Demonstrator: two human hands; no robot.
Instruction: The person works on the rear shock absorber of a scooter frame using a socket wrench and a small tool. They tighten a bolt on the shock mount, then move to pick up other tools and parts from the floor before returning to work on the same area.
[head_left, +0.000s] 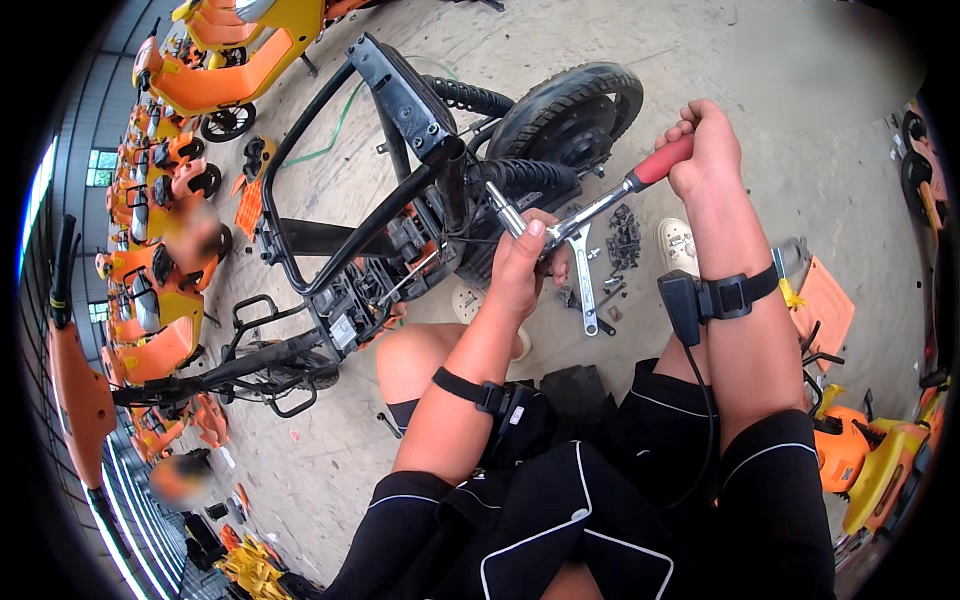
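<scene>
My right hand (708, 150) is closed round the red handle of a ratchet wrench (607, 201), held out to the right. My left hand (520, 265) wraps round the tool's head, where a long chrome socket (505, 210) points toward the scooter frame. Whether the socket sits on a bolt is hidden. Just left of my hands stands the stripped black scooter frame (345, 240), with a coil-spring shock absorber (530, 175) and the rear wheel (567, 118) beyond. On the floor below the ratchet lies a silver spanner (584, 280).
Small dark bolts and parts (624, 240) lie on the concrete beside the spanner. Rows of orange and yellow scooters (225, 75) stand at the left. An orange panel (824, 300) and more orange-yellow bodywork (885, 470) are at the right. Blurred people are at the left.
</scene>
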